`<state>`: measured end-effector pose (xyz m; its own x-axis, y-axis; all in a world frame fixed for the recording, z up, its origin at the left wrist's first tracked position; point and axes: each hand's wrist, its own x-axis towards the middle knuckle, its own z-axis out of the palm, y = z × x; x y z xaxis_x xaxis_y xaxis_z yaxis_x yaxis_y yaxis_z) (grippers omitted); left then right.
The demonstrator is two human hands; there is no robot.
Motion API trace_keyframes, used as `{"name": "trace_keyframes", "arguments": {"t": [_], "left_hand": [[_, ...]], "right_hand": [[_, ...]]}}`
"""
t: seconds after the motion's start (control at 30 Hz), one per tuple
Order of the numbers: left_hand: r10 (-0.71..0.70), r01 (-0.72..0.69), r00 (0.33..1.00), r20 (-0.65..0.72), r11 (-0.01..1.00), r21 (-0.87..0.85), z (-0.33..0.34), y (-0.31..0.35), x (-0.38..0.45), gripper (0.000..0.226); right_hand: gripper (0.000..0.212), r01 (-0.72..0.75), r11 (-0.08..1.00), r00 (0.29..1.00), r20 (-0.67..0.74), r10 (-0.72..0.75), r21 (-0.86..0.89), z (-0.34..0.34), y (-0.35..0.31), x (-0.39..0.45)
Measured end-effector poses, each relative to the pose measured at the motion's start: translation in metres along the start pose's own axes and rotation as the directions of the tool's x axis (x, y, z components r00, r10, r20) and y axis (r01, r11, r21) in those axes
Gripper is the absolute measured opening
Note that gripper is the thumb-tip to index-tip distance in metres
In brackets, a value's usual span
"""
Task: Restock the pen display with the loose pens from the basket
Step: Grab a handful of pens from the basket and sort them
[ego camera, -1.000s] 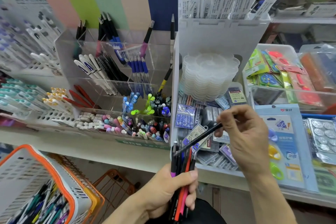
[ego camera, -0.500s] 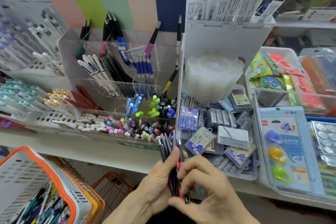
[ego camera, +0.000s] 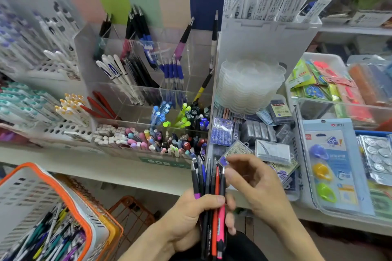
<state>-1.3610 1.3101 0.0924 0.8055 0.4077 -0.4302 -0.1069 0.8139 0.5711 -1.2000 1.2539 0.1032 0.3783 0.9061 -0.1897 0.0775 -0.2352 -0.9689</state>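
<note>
The left hand [ego camera: 191, 216] at lower centre grips a bundle of pens [ego camera: 209, 193] upright, thumb across the barrels. The right hand [ego camera: 256, 184] is just beside it, its curled fingers [ego camera: 237, 160] touching the pen tops; whether they pinch one I cannot tell. Above, left of centre, stands the clear pen display [ego camera: 144, 82] on its shelf. The basket [ego camera: 53, 216] of loose pens sits at lower left.

Stack of clear lidded tubs [ego camera: 251, 85] beside packaged clips [ego camera: 322, 171] — perhaps refill boxes [ego camera: 272, 151] between.
</note>
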Motion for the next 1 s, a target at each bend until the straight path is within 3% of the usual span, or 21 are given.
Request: {"name": "trace_keyframes", "arguments": {"t": [0.07,0.13,0.23,0.5,0.6,0.67,0.73,0.8,0.9,1.0], "left_hand": [[-0.007,0.005,1.000,0.030,0.998,0.070,0.000,-0.001,-0.002,0.024],[-0.025,0.020,0.998,0.054,0.994,0.103,-0.002,0.000,-0.004,0.027],[-0.055,0.047,0.996,0.075,0.992,0.115,-0.004,0.000,-0.010,0.028],[-0.028,0.015,0.993,0.113,0.993,0.120,-0.011,-0.008,-0.024,0.027],[-0.059,0.042,0.992,0.116,0.989,0.145,-0.016,-0.011,-0.026,0.040],[-0.071,0.057,0.993,0.096,0.988,0.143,-0.020,-0.015,-0.030,0.051],[-0.057,0.051,0.996,0.069,0.995,0.088,-0.022,-0.017,-0.034,0.051],[-0.023,0.022,0.999,0.030,1.000,0.021,-0.024,-0.017,-0.038,0.046],[0.021,-0.024,0.999,-0.042,0.997,-0.073,-0.025,-0.015,-0.039,0.049],[0.045,-0.057,0.994,-0.098,0.991,-0.120,-0.022,-0.014,-0.034,0.063]], "right_hand": [[0.028,-0.082,0.996,0.988,0.133,0.076,0.038,0.000,0.002,-0.002],[0.036,-0.148,0.983,0.976,0.178,0.128,0.104,0.000,0.002,-0.006],[0.035,-0.185,0.955,0.974,0.173,0.147,0.230,0.001,0.002,-0.010],[0.032,-0.125,0.927,0.991,0.087,0.101,0.354,0.012,0.005,-0.016],[0.040,-0.037,0.910,0.999,-0.004,0.042,0.412,0.012,0.002,-0.012],[0.050,0.047,0.838,0.994,-0.104,0.012,0.544,0.010,-0.004,-0.006],[0.046,0.163,0.765,0.978,-0.205,-0.042,0.623,0.005,-0.010,-0.002],[0.040,0.285,0.757,0.950,-0.276,-0.143,0.588,0.004,-0.013,-0.003],[0.025,0.391,0.773,0.919,-0.253,-0.302,0.500,0.007,-0.013,-0.011],[0.017,0.459,0.812,0.884,-0.099,-0.456,0.359,0.013,-0.007,-0.023]]}}
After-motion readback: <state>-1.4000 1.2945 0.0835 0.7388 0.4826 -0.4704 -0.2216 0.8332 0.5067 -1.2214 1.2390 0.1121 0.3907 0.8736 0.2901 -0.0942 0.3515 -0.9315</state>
